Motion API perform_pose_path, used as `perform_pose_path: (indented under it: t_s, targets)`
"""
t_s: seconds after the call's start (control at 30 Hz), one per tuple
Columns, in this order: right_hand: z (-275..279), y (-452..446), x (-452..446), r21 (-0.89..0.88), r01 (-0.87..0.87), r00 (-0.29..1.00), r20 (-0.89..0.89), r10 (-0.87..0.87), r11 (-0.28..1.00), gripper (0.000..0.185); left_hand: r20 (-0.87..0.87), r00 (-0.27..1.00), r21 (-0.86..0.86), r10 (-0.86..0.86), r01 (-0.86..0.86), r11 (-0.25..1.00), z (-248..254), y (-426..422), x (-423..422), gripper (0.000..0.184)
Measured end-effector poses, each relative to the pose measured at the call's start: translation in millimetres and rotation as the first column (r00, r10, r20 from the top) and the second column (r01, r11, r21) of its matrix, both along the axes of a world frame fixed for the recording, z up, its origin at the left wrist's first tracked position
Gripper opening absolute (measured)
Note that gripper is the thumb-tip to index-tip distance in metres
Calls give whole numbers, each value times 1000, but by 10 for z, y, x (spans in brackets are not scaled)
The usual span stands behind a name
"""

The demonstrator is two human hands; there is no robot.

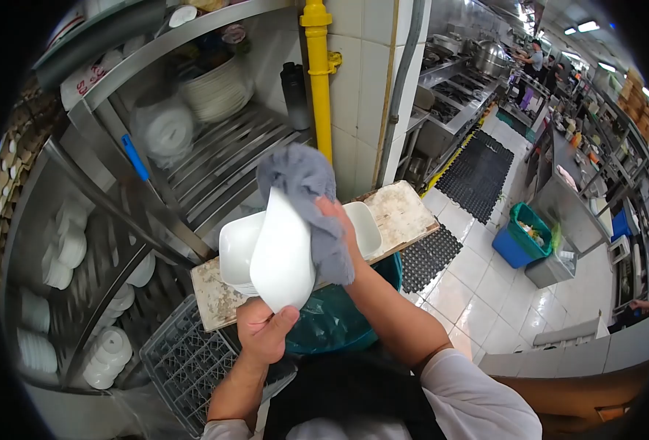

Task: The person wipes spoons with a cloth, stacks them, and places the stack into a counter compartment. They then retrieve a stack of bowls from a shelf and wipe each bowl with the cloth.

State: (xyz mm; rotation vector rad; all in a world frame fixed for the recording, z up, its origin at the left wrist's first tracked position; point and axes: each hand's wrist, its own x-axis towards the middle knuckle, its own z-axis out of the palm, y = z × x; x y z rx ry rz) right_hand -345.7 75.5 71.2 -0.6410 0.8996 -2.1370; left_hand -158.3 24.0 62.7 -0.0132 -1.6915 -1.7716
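Observation:
A white dish (282,257) is tilted up on its side in front of me. My left hand (264,328) grips its lower end, thumb on the near face. In my right hand (338,224) is a grey cloth (295,172), draped over the dish's upper end and right side; part of the fingers is hidden by it. Behind the dish, a stack of white square bowls (238,253) rests on a worn board (405,209). Another white dish (366,229) lies on the board to the right of my right hand.
Under the board stands a green bin with a liner (332,319). A grey dish rack (181,359) is at lower left. Metal shelves (214,161) hold plates and bowls. A yellow pipe (319,95) runs up the wall. Right, a blue bin (514,246) stands on tiles; people work far back.

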Motion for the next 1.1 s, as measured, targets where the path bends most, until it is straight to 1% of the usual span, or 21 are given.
perform_pose_path:
  t_s: [0.03, 0.07, 0.1, 0.13, 0.17, 0.2, 0.27, 0.3, 0.37, 0.4, 0.43, 0.5, 0.57, 0.63, 0.67, 0.7, 0.77, 0.87, 0.93, 1.0, 1.1]
  targets:
    - [-269, -59, -46, -190, -95, 963, 230, 139, 977, 51, -10, 1000, -2, -6, 6, 1000, -15, 17, -35, 22]
    - [-418, -79, -38, -389, -138, 857, 413, 306, 911, 46, -15, 1000, 0, -14, 14, 1000, -9, 46, -87, 22]
    - [-458, -59, 37, -386, -132, 862, 411, 298, 913, 46, -34, 999, -7, 5, -5, 1000, 3, 77, -153, 22]
    - [-502, -21, 138, -94, 152, 984, -77, -160, 984, 44, -52, 998, -10, 22, -23, 1000, 7, 100, -215, 23]
    - [-552, 49, 226, 13, 530, 669, -620, -409, 848, 42, -49, 999, -3, 12, -12, 1000, -8, 114, -268, 23]
    - [-600, 157, 273, 23, 540, 668, -620, -411, 841, 42, -27, 1000, -31, 3, -4, 1000, -36, 127, -322, 23]
    - [-698, 434, 350, 209, 495, 659, -723, -208, 843, 54, 7, 1000, -53, -20, 20, 998, -81, 156, -421, 23]
    - [-898, 556, 376, 218, 506, 662, -719, -213, 835, 54, 92, 995, -136, -24, 36, 990, -95, 167, -476, 23]
    - [-1237, 788, 347, 517, 248, 837, -541, 88, 819, 51, 179, 983, -212, -31, 70, 975, -95, 176, -643, 23]
    - [-1263, 1004, 323, 455, -53, 995, -55, 87, 889, 49, 273, 962, -318, -9, 99, 943, -74, 162, -773, 24]
    - [-1091, 1250, 319, 240, -282, 885, 438, 156, 929, 46, 360, 933, -417, 28, 134, 899, -64, 146, -890, 25]
    - [-973, 1682, 361, 486, -212, 975, 167, 148, 848, 47, 433, 900, -478, 51, 182, 859, -235, 78, -1132, 27]
    - [-1048, 1995, 420, 492, -122, 980, 199, 25, 862, 44, 497, 864, -536, 79, 234, 811, -517, 23, -1295, 29]
    - [-1321, 2301, 376, 506, -71, 973, 226, -53, 860, 43, 280, 952, -760, 122, 142, 635, -809, -9, -1412, 30]
    - [-1385, 2399, 358, 523, -21, 961, 245, -126, 852, 41, 289, 950, -813, 116, 180, 554, -890, -25, -1436, 28]
    - [-1426, 2487, 361, 522, -16, 960, 247, -134, 853, 41, 291, 950, -813, 109, 186, 552, -970, -31, -1465, 28]
    - [-1436, 2571, 376, 542, 51, 930, 281, -237, 839, 39, 385, 906, -878, 174, 302, 371, -1006, -16, -1491, 28]
    - [-1427, 2545, 360, 473, 60, 941, 266, -208, 879, 45, 374, 909, -903, 186, 311, 296, -1013, 0, -1561, 30]
    - [-1363, 2512, 325, 439, 43, 953, 252, -169, 898, 48, 364, 914, -905, 178, 302, 300, -1131, -7, -1611, 32]
    - [-1161, 2452, 309, 503, 68, 991, 68, -118, 861, 55, 353, 915, -907, 197, 283, 311, -1253, -43, -1642, 34]
    - [-952, 2266, 295, 427, -19, 998, 70, -12, 904, 60, 416, 890, -878, 188, 340, 336, -1294, -40, -1606, 39]
